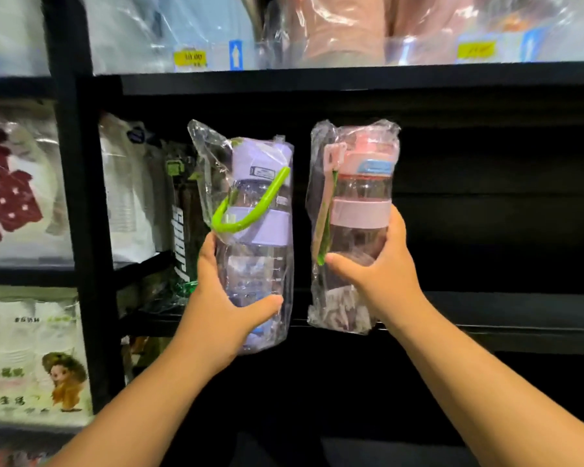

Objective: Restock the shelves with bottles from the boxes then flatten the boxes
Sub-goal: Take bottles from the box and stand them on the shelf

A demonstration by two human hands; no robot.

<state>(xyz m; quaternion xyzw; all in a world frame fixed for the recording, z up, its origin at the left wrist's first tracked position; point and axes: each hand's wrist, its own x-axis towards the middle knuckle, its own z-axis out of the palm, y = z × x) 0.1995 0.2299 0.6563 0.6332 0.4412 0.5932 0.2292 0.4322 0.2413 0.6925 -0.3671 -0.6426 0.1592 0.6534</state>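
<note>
The left hand (223, 298) grips a bagged clear purple-lidded plastic bottle (260, 203) and the right hand (381, 274) a pink-lidded plastic bottle (361, 197). Fingers (394, 227) wrap each lower body, before the black shelf (486, 318). The bottles are probably light and stiff; the loose wrap may slip.

Upper black shelf (351, 77): plastic-wrapped goods (344, 28) (yellow price tags (189, 58)).

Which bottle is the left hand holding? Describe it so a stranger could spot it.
In front of the black shelving, two plastic-wrapped bottles are held up side by side. The left hand grips the left bottle. Unlike its pink neighbour, it has a purple lid and band and a bright green loop strap.
</note>
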